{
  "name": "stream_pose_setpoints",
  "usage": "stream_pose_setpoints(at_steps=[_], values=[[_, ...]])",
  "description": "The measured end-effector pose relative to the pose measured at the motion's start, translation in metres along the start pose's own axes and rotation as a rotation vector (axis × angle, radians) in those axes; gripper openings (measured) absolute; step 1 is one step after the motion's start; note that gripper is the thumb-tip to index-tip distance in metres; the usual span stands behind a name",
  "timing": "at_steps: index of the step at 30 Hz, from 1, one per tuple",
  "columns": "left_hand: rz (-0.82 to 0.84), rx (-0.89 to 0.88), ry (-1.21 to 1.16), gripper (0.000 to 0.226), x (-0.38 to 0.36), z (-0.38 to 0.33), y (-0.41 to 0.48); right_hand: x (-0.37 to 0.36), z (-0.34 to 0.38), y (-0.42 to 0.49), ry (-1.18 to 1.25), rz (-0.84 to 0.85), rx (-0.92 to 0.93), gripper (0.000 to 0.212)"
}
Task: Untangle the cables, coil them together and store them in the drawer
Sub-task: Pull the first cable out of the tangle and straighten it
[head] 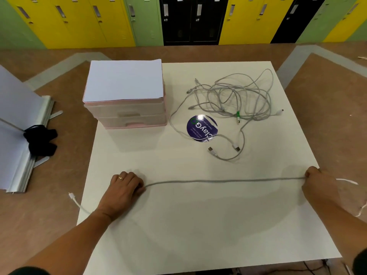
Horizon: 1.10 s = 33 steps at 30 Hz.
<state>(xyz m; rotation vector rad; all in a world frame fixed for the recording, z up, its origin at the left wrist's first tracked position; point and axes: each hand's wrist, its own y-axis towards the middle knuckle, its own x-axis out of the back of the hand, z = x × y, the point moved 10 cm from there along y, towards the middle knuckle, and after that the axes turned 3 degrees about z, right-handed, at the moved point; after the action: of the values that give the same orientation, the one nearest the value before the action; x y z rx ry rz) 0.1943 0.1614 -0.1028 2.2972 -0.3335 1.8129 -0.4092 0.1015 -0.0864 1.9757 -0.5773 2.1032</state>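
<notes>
One grey cable (224, 181) is stretched straight across the near part of the white board (198, 225). My left hand (125, 187) grips it at the left, and the cable's white plug end (71, 195) trails off past the board's left edge. My right hand (315, 181) grips it at the board's right edge, with the other white end (347, 181) sticking out beyond. A tangle of grey cables (236, 96) lies at the back right, with loose USB plugs (237, 148) near the middle. The pink drawer unit (127, 116) stands at the back left, both drawers closed.
A round purple sticker (201, 128) lies under part of the tangle. A white panel on a metal stand (23, 135) with a black clamp (40, 141) stands to the left on the brown table. Coloured lockers (178, 18) line the far wall.
</notes>
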Motion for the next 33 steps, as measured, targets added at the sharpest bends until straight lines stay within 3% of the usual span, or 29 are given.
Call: stream_pose_setpoints(at_steps=[4, 8, 11, 14, 16, 22, 31, 33], values=[[-0.010, 0.055, -0.016, 0.029, -0.001, 0.006, -0.008, 0.010, 0.043, -0.011, -0.056, -0.087, 0.027, 0.034], [-0.026, 0.076, -0.016, 0.030, -0.003, 0.004, -0.009, 0.024, 0.167, -0.056, 0.198, -0.213, 0.403, 0.033], [-0.033, 0.084, -0.014, 0.029, -0.003, 0.006, -0.011, 0.012, 0.282, -0.118, 0.370, -0.025, 0.787, 0.018], [-0.047, 0.089, -0.035, 0.029, -0.001, 0.005, -0.012, -0.030, 0.361, -0.178, 0.341, 0.341, 0.963, 0.025], [-0.044, 0.094, -0.051, 0.031, 0.000, 0.004, -0.012, -0.053, 0.387, -0.202, 0.233, 0.427, 0.986, 0.027], [-0.018, 0.123, -0.022, 0.032, 0.007, 0.034, -0.036, -0.057, 0.404, -0.199, 0.215, 0.292, 0.948, 0.007], [-0.083, 0.379, -0.002, 0.049, 0.031, 0.116, -0.091, -0.063, 0.422, -0.200, 0.163, 0.276, 0.957, 0.008], [-0.111, 0.455, -0.020, 0.040, 0.033, 0.126, -0.093, -0.067, 0.428, -0.206, 0.137, 0.275, 0.958, 0.009]])
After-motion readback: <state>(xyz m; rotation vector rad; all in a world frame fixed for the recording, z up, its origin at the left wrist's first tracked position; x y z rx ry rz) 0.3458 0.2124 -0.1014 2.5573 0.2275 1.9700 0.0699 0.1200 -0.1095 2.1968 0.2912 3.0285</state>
